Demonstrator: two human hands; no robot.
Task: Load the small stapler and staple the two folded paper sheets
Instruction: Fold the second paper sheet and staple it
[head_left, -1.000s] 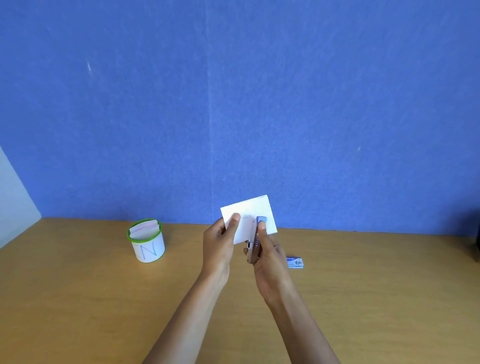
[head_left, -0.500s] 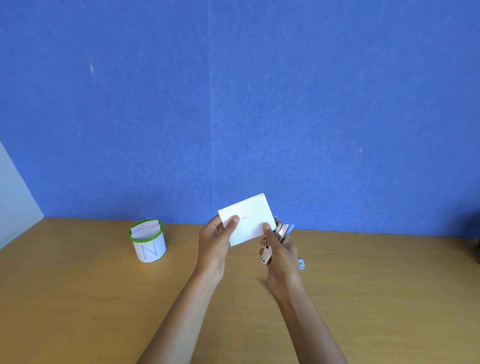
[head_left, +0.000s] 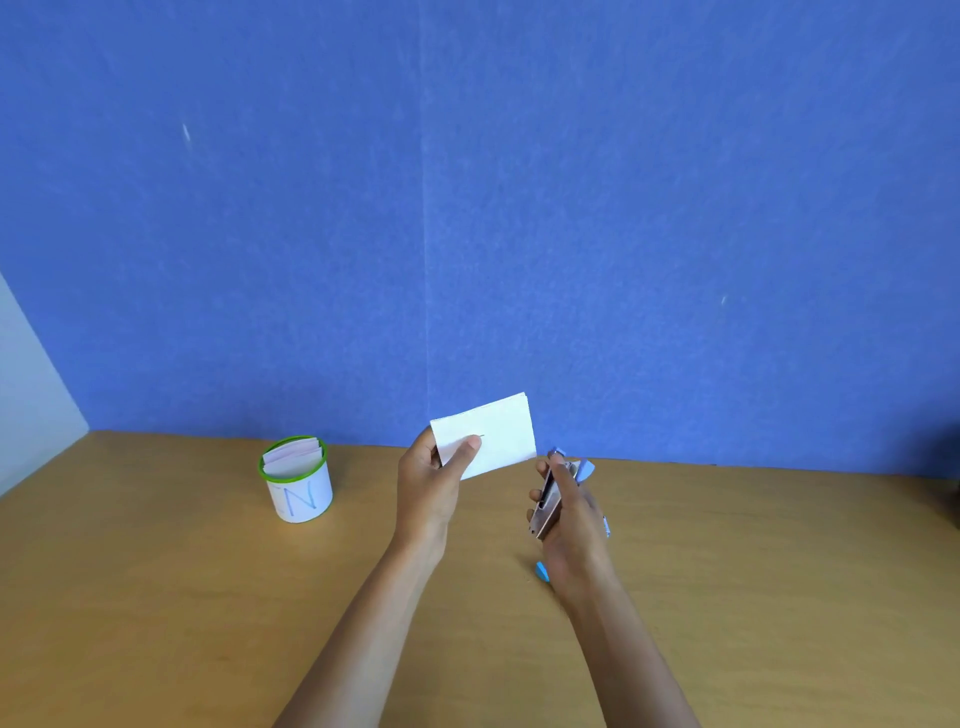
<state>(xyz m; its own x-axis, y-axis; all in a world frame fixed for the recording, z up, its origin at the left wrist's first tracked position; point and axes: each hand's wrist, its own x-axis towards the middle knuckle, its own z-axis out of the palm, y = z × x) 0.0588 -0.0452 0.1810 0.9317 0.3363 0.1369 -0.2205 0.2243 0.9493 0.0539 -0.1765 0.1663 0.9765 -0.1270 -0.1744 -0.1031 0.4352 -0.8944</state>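
Note:
My left hand (head_left: 434, 486) pinches the folded white paper sheets (head_left: 501, 434) by their left end, thumb on the front, holding them up above the table. A small dark staple mark shows on the paper just right of my thumb. My right hand (head_left: 571, 525) grips the small stapler (head_left: 549, 499), a metallic body with light-blue plastic ends, pointing up and away. The stapler is off the paper, a short way to its lower right.
A white cup with a green rim (head_left: 296, 480), marked with a blue N and holding folded papers, stands on the wooden table (head_left: 182, 597) to the left. Part of a small blue staple box (head_left: 605, 526) peeks out behind my right hand. A blue wall rises behind.
The stapler was clamped on the paper a second ago. My right hand has since pulled it off and moved it down and to the right, while my left hand kept hold of the paper.

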